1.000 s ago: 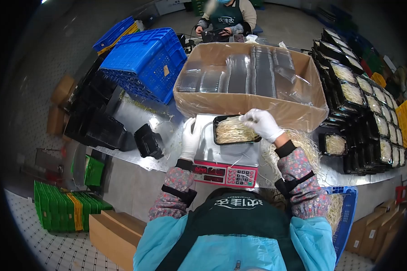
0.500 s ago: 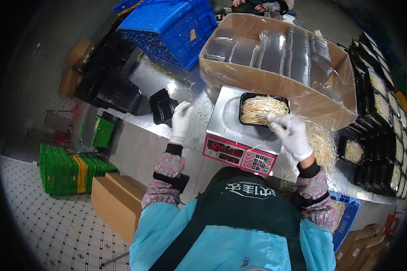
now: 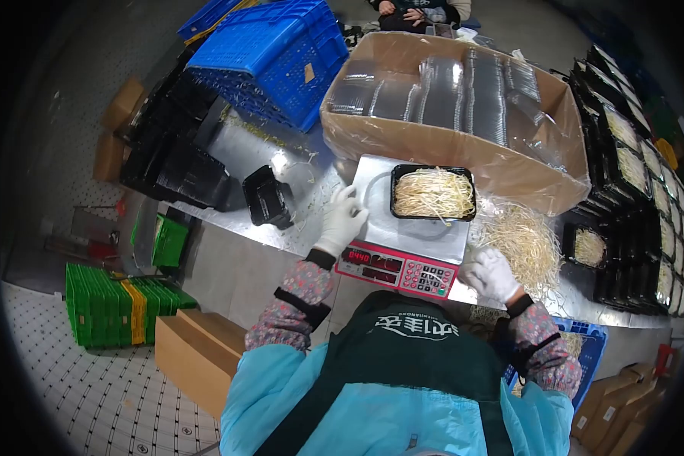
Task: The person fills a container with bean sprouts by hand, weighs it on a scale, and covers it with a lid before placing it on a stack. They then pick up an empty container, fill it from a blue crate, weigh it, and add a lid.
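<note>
A black tray of pale bean sprouts rests on the steel plate of the red-framed scale, whose display appears to read 0.440. My left hand, in a white glove, is at the plate's left edge with its fingers apart and nothing in them. Beyond the scale's right front corner, my gloved right hand is closed beside the loose sprout pile; whatever its curled fingers hold, if anything, is hidden. An empty black tray sits tilted to the left of the scale.
Behind the scale stands a carton of clear plastic lids, with a blue crate to its left. Stacked black trays are at the left; filled trays are stacked at the right. Another person's hands show at the top.
My left hand has moved right to the scale. My right hand has left the sprout tray and come down toward me, its fingers now curled. The display reading has risen.
</note>
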{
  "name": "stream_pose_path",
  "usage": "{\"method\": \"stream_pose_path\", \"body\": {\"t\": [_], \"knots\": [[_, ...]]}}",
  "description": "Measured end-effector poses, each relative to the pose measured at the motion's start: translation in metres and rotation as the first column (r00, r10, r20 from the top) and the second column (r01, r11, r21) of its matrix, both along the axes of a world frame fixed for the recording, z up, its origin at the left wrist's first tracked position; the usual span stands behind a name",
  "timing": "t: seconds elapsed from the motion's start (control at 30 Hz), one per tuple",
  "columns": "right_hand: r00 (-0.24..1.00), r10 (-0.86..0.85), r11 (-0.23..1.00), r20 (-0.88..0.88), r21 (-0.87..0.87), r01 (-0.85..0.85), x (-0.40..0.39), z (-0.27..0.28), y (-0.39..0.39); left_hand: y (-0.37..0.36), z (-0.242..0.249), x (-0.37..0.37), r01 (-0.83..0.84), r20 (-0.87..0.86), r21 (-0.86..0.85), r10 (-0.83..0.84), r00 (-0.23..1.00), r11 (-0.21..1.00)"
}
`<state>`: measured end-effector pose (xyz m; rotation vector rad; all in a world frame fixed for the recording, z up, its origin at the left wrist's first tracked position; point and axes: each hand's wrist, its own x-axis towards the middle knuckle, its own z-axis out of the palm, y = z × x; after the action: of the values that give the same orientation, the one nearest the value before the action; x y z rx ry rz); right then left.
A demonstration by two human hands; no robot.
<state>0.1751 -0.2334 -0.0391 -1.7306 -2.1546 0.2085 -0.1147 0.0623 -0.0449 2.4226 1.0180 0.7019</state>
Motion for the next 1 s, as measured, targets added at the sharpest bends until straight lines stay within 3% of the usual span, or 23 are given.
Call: {"method": "stream_pose_path", "body": {"t": [0.03,0.1,0.13,0.17,0.23,0.27,0.3,0.37,0.4,0.5,0.57,0.63,0.67,0.7,0.77,0.83,0.9,0.97,1.0], "knots": [[0.992,-0.102,0.989,0.070,-0.097,0.108,0.020,-0.005,-0.028,0.003,-0.002,-0.009,-0.008,-0.001,0.021,0.008,1.000,1.000],[0.958,-0.286,0.957,0.012,-0.055,0.286,0.052,-0.013,-0.063,0.008,-0.005,-0.019,-0.012,0.006,-0.023,0.012,1.000,1.000],[0.926,-0.373,0.927,0.062,-0.003,0.374,0.057,-0.005,-0.073,0.010,-0.005,-0.021,-0.038,0.001,-0.023,0.038,0.999,0.999],[0.921,-0.384,0.923,0.063,0.004,0.384,0.059,-0.003,-0.073,0.011,-0.005,-0.023,-0.062,-0.008,-0.024,0.062,0.998,0.998],[0.789,-0.611,0.784,-0.071,0.082,0.615,0.062,0.007,-0.064,0.013,0.000,-0.017,-0.095,0.094,-0.110,0.105,0.990,0.989],[0.771,-0.627,0.772,-0.115,0.040,0.634,0.064,0.016,-0.055,0.016,0.003,-0.010,-0.130,0.185,-0.209,0.170,0.968,0.969],[0.761,-0.638,0.761,-0.118,0.048,0.647,0.059,0.031,-0.042,0.017,0.011,0.001,-0.113,0.190,-0.202,0.152,0.970,0.973],[0.800,-0.552,0.792,-0.235,0.153,0.591,0.039,0.063,-0.007,0.010,0.036,0.028,0.015,0.573,-0.193,0.100,0.814,0.981],[0.810,-0.518,0.807,-0.275,0.156,0.569,0.029,0.071,0.013,0.002,0.050,0.041,0.110,0.611,-0.240,0.062,0.789,0.964],[0.872,-0.388,0.852,-0.299,0.244,0.463,-0.011,0.090,0.074,-0.021,0.074,0.084,0.240,0.591,-0.157,-0.103,0.800,0.958],[0.911,-0.369,0.893,-0.184,0.202,0.402,-0.034,0.097,0.107,-0.034,0.067,0.102,0.218,0.223,0.123,-0.241,0.944,0.968],[0.928,-0.372,0.924,-0.030,0.089,0.373,-0.033,0.092,0.130,-0.049,0.067,0.114,0.267,0.040,0.114,-0.273,0.961,0.957],[0.930,-0.363,0.932,0.063,0.027,0.362,-0.020,0.082,0.136,-0.048,0.060,0.113,0.283,-0.023,0.190,-0.284,0.959,0.940],[0.933,-0.359,0.933,0.032,0.046,0.357,-0.010,0.081,0.134,-0.046,0.049,0.113,0.300,-0.086,0.262,-0.288,0.954,0.917],[0.946,-0.293,0.948,-0.135,0.087,0.306,0.018,0.074,0.128,-0.040,0.036,0.108,0.350,-0.095,0.230,-0.337,0.937,0.908],[0.943,-0.239,0.927,-0.233,0.235,0.293,0.037,0.079,0.110,-0.039,0.041,0.103,0.398,-0.104,0.192,-0.385,0.917,0.897],[0.905,-0.308,0.886,-0.293,0.257,0.385,0.059,0.081,0.089,-0.041,0.058,0.096,0.395,0.016,0.125,-0.399,0.917,0.910],[0.861,-0.505,0.855,-0.052,0.107,0.508,0.090,0.078,0.063,-0.032,0.063,0.092,0.412,0.069,0.091,-0.419,0.905,0.906],[0.789,-0.592,0.794,0.164,-0.052,0.606,0.092,0.086,0.059,-0.030,0.065,0.090,0.367,0.072,0.119,-0.376,0.924,0.923]]}}
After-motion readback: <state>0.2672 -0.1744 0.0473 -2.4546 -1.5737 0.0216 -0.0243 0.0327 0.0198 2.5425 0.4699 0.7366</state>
